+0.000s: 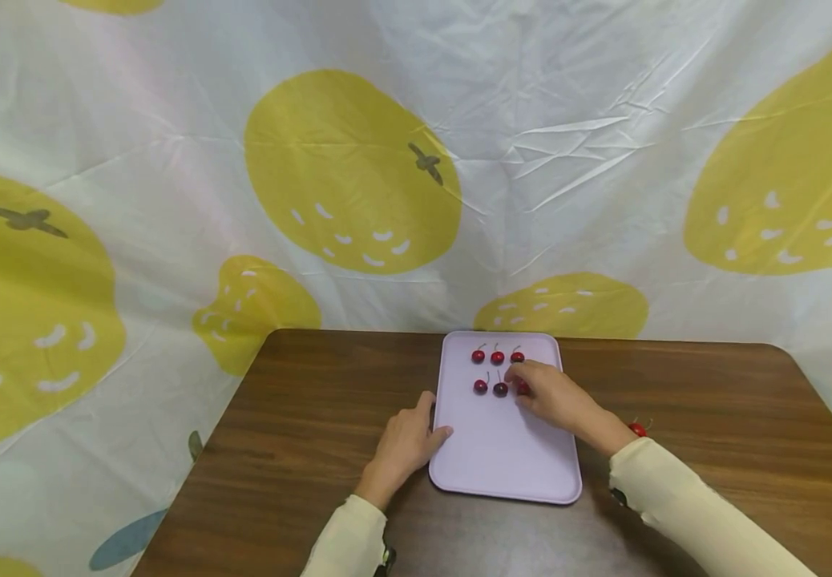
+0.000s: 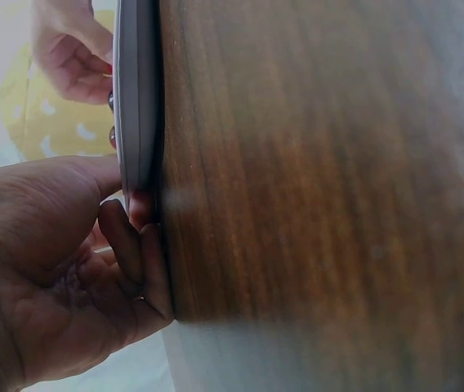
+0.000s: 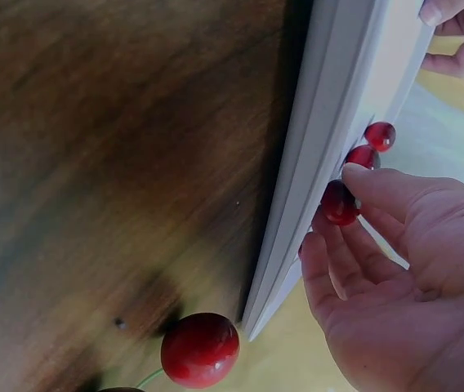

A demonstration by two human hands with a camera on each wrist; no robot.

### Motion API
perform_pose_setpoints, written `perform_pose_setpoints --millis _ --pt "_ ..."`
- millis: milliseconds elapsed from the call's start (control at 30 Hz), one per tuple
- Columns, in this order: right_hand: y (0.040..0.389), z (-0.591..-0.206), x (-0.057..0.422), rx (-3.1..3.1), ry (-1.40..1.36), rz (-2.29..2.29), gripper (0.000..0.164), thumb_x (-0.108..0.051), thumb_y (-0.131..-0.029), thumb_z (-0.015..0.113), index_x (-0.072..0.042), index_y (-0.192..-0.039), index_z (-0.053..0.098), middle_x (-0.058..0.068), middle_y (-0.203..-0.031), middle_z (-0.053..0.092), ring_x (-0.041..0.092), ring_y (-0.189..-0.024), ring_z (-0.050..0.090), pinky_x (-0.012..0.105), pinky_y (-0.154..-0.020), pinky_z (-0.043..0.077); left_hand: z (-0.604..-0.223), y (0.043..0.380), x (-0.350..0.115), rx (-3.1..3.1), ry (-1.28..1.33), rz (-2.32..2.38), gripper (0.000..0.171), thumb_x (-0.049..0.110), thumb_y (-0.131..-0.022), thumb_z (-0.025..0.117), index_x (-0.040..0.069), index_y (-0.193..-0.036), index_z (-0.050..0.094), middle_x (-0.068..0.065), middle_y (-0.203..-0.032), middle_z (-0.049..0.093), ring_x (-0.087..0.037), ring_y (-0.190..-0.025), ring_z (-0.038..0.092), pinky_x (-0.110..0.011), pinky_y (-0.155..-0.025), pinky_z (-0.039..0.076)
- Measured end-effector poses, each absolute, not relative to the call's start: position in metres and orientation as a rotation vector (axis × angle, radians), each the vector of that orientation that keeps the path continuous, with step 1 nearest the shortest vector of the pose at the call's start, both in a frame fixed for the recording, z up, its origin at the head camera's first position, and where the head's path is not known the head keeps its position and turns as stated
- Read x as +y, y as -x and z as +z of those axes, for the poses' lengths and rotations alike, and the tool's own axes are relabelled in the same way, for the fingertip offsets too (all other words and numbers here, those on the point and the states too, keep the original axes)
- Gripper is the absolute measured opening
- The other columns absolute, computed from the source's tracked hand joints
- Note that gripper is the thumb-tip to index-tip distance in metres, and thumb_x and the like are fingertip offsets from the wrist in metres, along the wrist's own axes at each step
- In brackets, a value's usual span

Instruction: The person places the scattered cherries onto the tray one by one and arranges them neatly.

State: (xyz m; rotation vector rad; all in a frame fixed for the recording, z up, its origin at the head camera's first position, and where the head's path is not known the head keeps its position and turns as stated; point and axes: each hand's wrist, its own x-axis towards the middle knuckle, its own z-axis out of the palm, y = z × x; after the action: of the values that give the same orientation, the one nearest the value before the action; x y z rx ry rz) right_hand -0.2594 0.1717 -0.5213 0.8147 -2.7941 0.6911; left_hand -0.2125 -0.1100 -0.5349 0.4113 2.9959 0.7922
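Observation:
A pale lilac tray (image 1: 506, 461) lies on the brown table, with red cherries on it in two rows. Three cherries (image 1: 498, 357) make up the far row. Two more (image 1: 481, 387) stand in the nearer row, left of the cherry (image 3: 341, 202) that my right hand (image 1: 555, 397) pinches between thumb and fingers. That cherry is at or just over the tray surface; contact cannot be told. My left hand (image 1: 405, 439) grips the tray's left edge, thumb over the rim and fingers curled against its side, partly hidden in the left wrist view.
On the wooden table (image 1: 300, 449), right of the tray, loose cherries (image 3: 199, 349) lie close to my right forearm, which partly covers them in the head view. Behind the table's far edge hangs a white cloth (image 1: 531, 200) printed with yellow fruit.

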Motion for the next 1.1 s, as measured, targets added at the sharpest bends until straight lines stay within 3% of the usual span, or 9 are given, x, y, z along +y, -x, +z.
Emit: perform_pose_setpoints --millis 400,633,1100 --pt "0.2555 -0.5167 0.1738 -2.836 -0.785 0.697 0.036 -0.001 -0.087 0.082 -0.004 -0.121 0.070 0.015 -0.113 0.067 0.022 -0.089 0.064 0.045 -0.084 0.057 -0.5377 0.2132 -0.1102 3.019 -0.424 0.789 0.051 0.032 -0.096 0.078 0.007 -0.134 0.055 -0.021 -0.096 0.077 -0.029 -0.077 0.069 -0.044 -0.070 0.056" --pt "0.2543 -0.5167 0.1784 -2.819 -0.780 0.702 0.043 0.002 -0.085 0.081 -0.003 -0.124 0.067 0.014 -0.107 0.064 0.018 -0.083 0.058 0.040 -0.079 0.053 -0.5384 0.2128 -0.1111 3.024 -0.428 0.787 0.049 0.032 -0.096 0.078 0.008 -0.132 0.055 -0.022 -0.098 0.077 -0.031 -0.080 0.071 -0.046 -0.072 0.057" --pt "0.2575 -0.5209 0.1739 -2.723 -0.831 0.758 0.046 0.009 -0.082 0.082 0.001 -0.124 0.065 0.020 -0.115 0.068 0.030 -0.094 0.070 0.049 -0.088 0.058 -0.5364 0.2126 -0.1088 3.006 -0.410 0.783 0.050 0.033 -0.098 0.077 0.008 -0.134 0.054 -0.021 -0.100 0.076 -0.026 -0.077 0.068 -0.044 -0.072 0.057"
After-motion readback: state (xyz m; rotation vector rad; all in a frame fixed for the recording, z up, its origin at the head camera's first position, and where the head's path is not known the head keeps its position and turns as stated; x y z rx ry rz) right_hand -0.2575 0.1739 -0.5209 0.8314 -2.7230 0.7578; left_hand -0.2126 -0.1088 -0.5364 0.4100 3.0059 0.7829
